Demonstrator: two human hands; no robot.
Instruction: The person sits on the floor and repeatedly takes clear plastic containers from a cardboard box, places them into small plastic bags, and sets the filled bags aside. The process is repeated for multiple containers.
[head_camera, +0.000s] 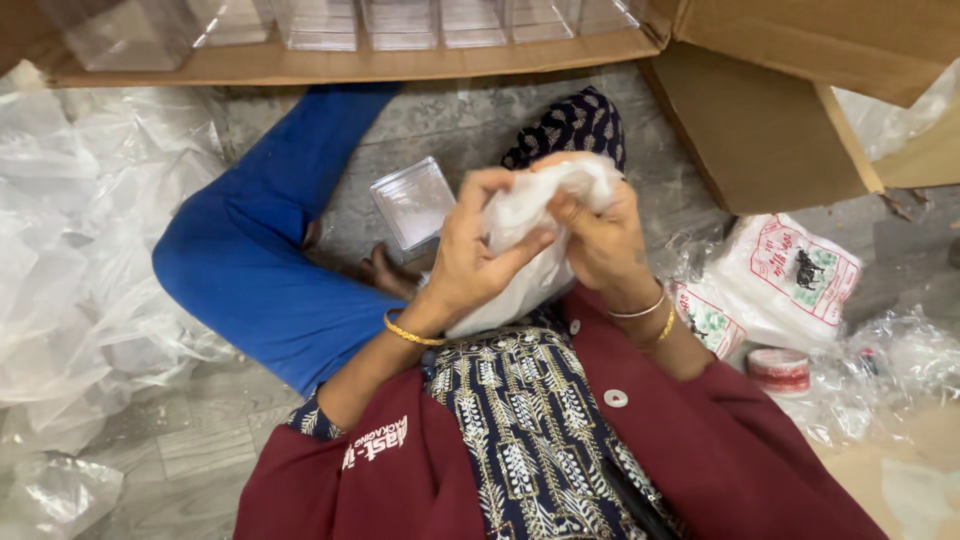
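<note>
Both my hands hold a crumpled white plastic bag (530, 215) up in front of my chest. My left hand (472, 250) grips its left side with the thumb pressed across the front. My right hand (600, 235) pinches the upper right part, fingers curled into the folds. Just beyond the bag, a small clear square plastic box (412, 205) lies on the grey floor beside my folded leg in blue cloth (255, 270). Gold bangles sit on both wrists.
An open cardboard carton (360, 60) with several clear plastic boxes lies at the top. Another cardboard flap (760, 130) stands at the right. Printed white packets (790, 275) and a roll of tape (779, 368) lie at the right. Loose clear plastic sheeting (80, 260) covers the left.
</note>
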